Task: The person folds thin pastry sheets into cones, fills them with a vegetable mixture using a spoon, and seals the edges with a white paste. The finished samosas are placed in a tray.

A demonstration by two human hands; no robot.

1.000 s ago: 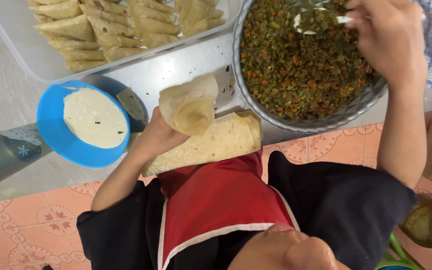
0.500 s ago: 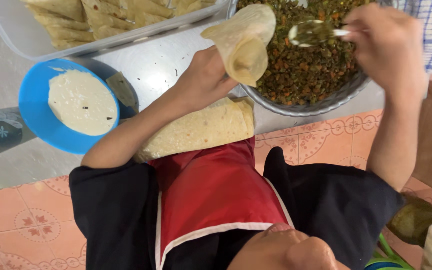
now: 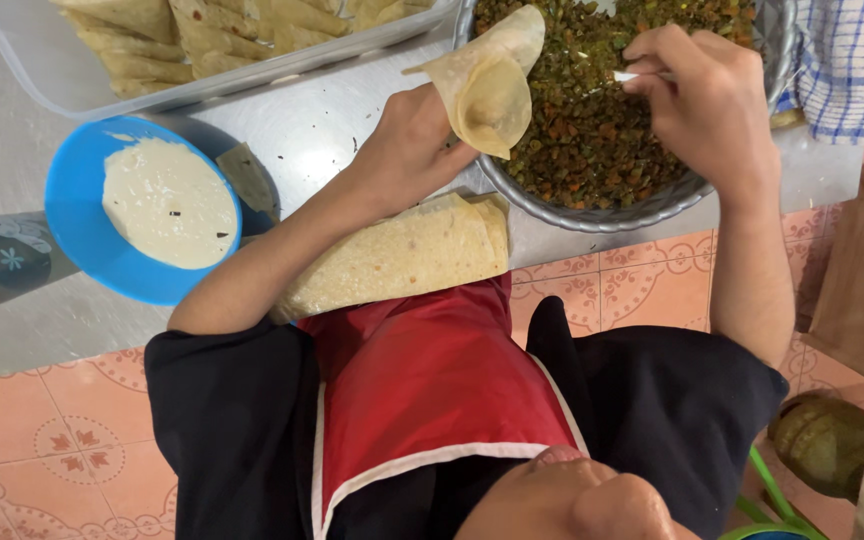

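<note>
We see left hand (image 3: pixel 407 150) pinching 1 pastry cone (image 3: pixel 487 90) over the filling bowl (image 3: pixel 652 205) rim | right hand (image 3: pixel 707 100) closed on spoon handle (image 3: pixel 642 76) above filling | paste bowl (image 3: pixel 87 245) left

I see a blue bowl (image 3: pixel 72 215) of white paste near the counter's (image 3: pixel 312 130) front edge, a clear tray (image 3: pixel 42 85) of folded pastries at its back, and a checked cloth (image 3: pixel 852 65) at its right end.
</note>
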